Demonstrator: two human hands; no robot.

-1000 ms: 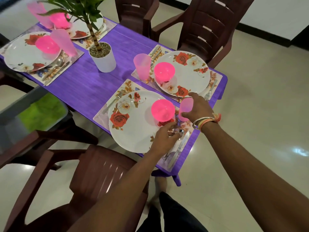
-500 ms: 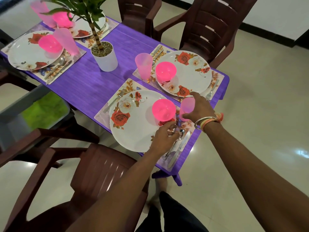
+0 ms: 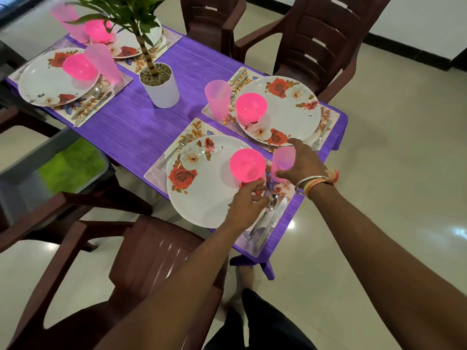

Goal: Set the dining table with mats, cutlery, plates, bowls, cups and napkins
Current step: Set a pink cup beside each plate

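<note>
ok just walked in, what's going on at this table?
A person is setting a purple table. Their right hand grips a pink cup at the far right corner of the nearest mat, beside the plate with a pink bowl on it. The left hand is at that plate's edge by the spoon; I can't tell whether it holds anything. All four places show plate, bowl and cup. No napkins in sight.
</note>
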